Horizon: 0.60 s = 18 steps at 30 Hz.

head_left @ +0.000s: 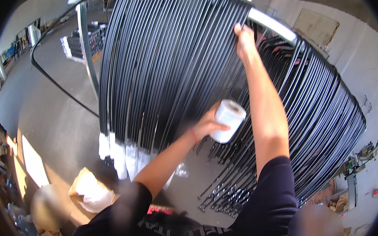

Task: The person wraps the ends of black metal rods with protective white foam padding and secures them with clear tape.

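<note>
A row of long, thin black rods (pixel 166 63) hangs side by side from a pale metal bar (pixel 274 26). White plastic wrapping (pixel 130 155) covers several of their lower ends. My left hand (pixel 208 123) is closed round a roll of white film (pixel 229 123), in front of the rods' right side. The roll stands slightly tilted, its core hole facing up. High up, my right hand (pixel 246 39) grips the right edge of the row just below the bar, the thumb upward; some of its fingers are hidden. A thin red band circles my left wrist.
A second set of black rods (pixel 313 123) hangs at the right. A bent black rod (pixel 46 67) juts out left of the frame's upright (pixel 87 48). A stack of bundles (pixel 84 41) lies behind. An open carton (pixel 79 213) with white material stands at the lower left.
</note>
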Available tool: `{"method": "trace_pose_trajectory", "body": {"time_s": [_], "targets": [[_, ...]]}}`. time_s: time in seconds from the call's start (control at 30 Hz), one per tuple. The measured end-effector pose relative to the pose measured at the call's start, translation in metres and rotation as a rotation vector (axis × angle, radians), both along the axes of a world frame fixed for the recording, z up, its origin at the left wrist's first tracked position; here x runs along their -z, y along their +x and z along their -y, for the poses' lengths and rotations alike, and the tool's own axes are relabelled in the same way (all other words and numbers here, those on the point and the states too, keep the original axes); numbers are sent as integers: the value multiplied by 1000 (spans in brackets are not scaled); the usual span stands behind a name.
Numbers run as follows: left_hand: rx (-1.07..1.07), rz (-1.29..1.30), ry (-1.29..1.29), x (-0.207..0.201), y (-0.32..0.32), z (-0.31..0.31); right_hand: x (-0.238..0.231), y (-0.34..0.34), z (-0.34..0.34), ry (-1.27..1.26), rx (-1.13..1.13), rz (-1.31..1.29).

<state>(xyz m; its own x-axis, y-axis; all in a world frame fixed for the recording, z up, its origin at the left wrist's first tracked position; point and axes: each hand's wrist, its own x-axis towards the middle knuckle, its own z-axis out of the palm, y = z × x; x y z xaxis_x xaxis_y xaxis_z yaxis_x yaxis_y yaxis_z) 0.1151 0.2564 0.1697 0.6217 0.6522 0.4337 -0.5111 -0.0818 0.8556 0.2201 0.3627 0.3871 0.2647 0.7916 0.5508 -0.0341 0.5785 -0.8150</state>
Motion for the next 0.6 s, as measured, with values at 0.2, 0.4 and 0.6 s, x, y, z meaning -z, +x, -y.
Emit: {"method": "trace_pose_trajectory", "body": {"time_s": [0.2, 0.4, 0.6], "targets": [[87, 56, -108, -13, -7, 24, 10, 32, 1, -203, 120, 454], [213, 232, -536, 42, -35, 78, 97, 7, 189, -31, 336, 468], [125, -312, -351, 159, -83, 173, 280, -3, 357, -872, -207, 550]]}}
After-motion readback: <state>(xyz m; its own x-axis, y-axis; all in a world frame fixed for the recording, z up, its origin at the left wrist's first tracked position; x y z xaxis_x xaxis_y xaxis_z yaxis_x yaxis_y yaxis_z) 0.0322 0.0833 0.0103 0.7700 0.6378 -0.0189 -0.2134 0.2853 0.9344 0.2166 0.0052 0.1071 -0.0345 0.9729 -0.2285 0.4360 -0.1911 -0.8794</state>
